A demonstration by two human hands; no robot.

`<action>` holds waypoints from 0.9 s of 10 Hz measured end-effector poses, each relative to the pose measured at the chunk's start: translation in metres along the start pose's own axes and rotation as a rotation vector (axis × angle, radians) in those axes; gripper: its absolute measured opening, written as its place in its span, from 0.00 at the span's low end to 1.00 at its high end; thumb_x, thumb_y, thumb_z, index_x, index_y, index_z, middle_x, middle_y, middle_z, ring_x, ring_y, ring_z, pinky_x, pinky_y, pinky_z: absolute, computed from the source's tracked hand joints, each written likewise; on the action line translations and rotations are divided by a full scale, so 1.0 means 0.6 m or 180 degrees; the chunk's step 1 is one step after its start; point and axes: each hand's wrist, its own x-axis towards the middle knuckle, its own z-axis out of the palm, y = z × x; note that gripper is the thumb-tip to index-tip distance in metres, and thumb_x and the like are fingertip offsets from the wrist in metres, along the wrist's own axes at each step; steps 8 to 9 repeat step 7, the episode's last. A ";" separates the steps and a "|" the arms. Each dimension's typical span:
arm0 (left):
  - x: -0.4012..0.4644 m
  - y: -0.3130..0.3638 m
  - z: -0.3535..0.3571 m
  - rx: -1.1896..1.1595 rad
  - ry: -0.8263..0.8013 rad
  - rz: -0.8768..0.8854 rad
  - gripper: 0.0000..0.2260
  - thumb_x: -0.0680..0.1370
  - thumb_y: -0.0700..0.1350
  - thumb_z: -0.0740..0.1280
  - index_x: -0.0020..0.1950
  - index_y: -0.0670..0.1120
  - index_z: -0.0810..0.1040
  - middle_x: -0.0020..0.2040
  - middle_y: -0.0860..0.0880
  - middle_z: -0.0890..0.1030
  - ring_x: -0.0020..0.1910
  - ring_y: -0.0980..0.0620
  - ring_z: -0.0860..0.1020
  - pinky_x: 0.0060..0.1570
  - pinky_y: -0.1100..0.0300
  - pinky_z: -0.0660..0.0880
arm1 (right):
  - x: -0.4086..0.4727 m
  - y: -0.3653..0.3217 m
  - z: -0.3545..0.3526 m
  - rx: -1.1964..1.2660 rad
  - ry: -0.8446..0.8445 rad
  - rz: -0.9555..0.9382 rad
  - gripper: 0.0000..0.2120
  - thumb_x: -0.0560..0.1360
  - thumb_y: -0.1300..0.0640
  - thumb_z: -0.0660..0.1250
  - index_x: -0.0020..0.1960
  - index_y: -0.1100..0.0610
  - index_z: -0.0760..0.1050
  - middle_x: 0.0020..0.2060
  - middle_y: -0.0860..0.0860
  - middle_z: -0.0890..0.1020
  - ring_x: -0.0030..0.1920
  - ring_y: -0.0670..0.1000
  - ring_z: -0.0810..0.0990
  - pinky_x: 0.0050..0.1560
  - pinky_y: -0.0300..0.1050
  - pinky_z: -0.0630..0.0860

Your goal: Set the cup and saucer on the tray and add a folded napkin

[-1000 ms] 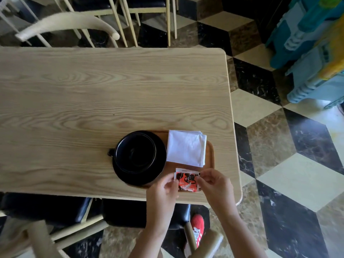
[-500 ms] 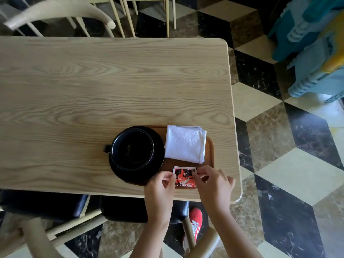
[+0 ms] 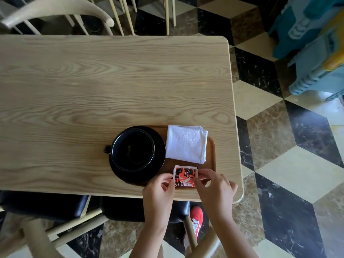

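Cup [image 3: 134, 149] sits on black saucer [image 3: 138, 155], left half of wooden tray [image 3: 211, 155]; folded white napkin [image 3: 186, 143] fills tray's far right. Tray sits near table [image 3: 93, 86] front-right corner, little margin to the near edge; wide bare tabletop left and beyond. Left hand [image 3: 158, 190] and right hand [image 3: 214, 187] pinch red-black sachet [image 3: 185, 176] by its sides. Print unreadable.

- One head-worn view looks steeply down and forward from above the near edge of the tabletop [image 3: 111, 81].
- It is near enough that both forearms enter from 6 o'clock, and the tray [image 3: 211, 155] lies just below centre.
- The tabletop's far edge runs near 12 o'clock; patterned floor [image 3: 279, 164] fills 3 o'clock.
- There is no second view to share any part of the scene.
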 end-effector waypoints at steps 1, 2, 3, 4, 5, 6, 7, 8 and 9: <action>-0.001 -0.001 0.000 0.0022 0.0007 0.0041 0.04 0.72 0.40 0.71 0.43 0.48 0.82 0.36 0.59 0.80 0.35 0.59 0.78 0.36 0.73 0.71 | -0.002 0.000 0.002 -0.0009 0.0055 -0.0021 0.06 0.69 0.51 0.71 0.45 0.46 0.80 0.36 0.41 0.83 0.41 0.46 0.77 0.43 0.44 0.53; -0.002 -0.001 0.001 0.0077 0.0013 0.0086 0.04 0.71 0.40 0.71 0.43 0.48 0.82 0.34 0.59 0.80 0.39 0.59 0.77 0.35 0.74 0.69 | -0.005 0.000 0.002 -0.0042 0.0132 -0.0071 0.05 0.68 0.52 0.72 0.44 0.47 0.80 0.34 0.41 0.83 0.39 0.47 0.77 0.42 0.44 0.52; -0.002 -0.002 -0.001 0.0101 -0.0045 0.0135 0.03 0.72 0.40 0.70 0.43 0.48 0.81 0.34 0.59 0.79 0.39 0.60 0.77 0.35 0.75 0.69 | -0.004 0.000 0.002 -0.0095 0.0135 -0.0117 0.06 0.67 0.51 0.73 0.44 0.47 0.80 0.34 0.42 0.83 0.38 0.47 0.77 0.42 0.44 0.53; 0.000 -0.001 -0.005 0.0145 -0.0126 0.0198 0.03 0.72 0.41 0.71 0.44 0.48 0.81 0.34 0.59 0.79 0.39 0.58 0.77 0.35 0.72 0.71 | -0.002 -0.002 0.001 -0.0189 0.0123 -0.0166 0.06 0.67 0.50 0.73 0.43 0.48 0.81 0.34 0.42 0.84 0.37 0.47 0.78 0.41 0.44 0.53; -0.003 0.007 -0.019 0.0328 -0.0268 0.0268 0.04 0.73 0.44 0.69 0.47 0.47 0.81 0.40 0.56 0.80 0.36 0.58 0.78 0.39 0.67 0.75 | -0.003 -0.003 -0.017 -0.0254 0.0178 -0.0195 0.04 0.67 0.52 0.74 0.40 0.48 0.80 0.32 0.42 0.83 0.36 0.48 0.78 0.41 0.45 0.53; -0.004 0.041 -0.049 0.0795 -0.0515 0.0595 0.06 0.75 0.48 0.66 0.49 0.48 0.79 0.42 0.56 0.79 0.37 0.58 0.76 0.38 0.60 0.77 | -0.004 -0.021 -0.046 -0.0450 0.0299 -0.0477 0.03 0.67 0.54 0.70 0.36 0.48 0.78 0.29 0.44 0.81 0.33 0.48 0.78 0.43 0.46 0.58; 0.024 0.120 -0.090 0.1307 -0.0944 0.1180 0.11 0.76 0.50 0.63 0.57 0.51 0.75 0.47 0.54 0.78 0.45 0.55 0.77 0.44 0.58 0.75 | 0.033 -0.074 -0.101 -0.1076 -0.0391 -0.0868 0.09 0.71 0.49 0.62 0.47 0.50 0.78 0.43 0.46 0.82 0.46 0.51 0.79 0.52 0.51 0.66; 0.024 0.120 -0.090 0.1307 -0.0944 0.1180 0.11 0.76 0.50 0.63 0.57 0.51 0.75 0.47 0.54 0.78 0.45 0.55 0.77 0.44 0.58 0.75 | 0.033 -0.074 -0.101 -0.1076 -0.0391 -0.0868 0.09 0.71 0.49 0.62 0.47 0.50 0.78 0.43 0.46 0.82 0.46 0.51 0.79 0.52 0.51 0.66; 0.024 0.120 -0.090 0.1307 -0.0944 0.1180 0.11 0.76 0.50 0.63 0.57 0.51 0.75 0.47 0.54 0.78 0.45 0.55 0.77 0.44 0.58 0.75 | 0.033 -0.074 -0.101 -0.1076 -0.0391 -0.0868 0.09 0.71 0.49 0.62 0.47 0.50 0.78 0.43 0.46 0.82 0.46 0.51 0.79 0.52 0.51 0.66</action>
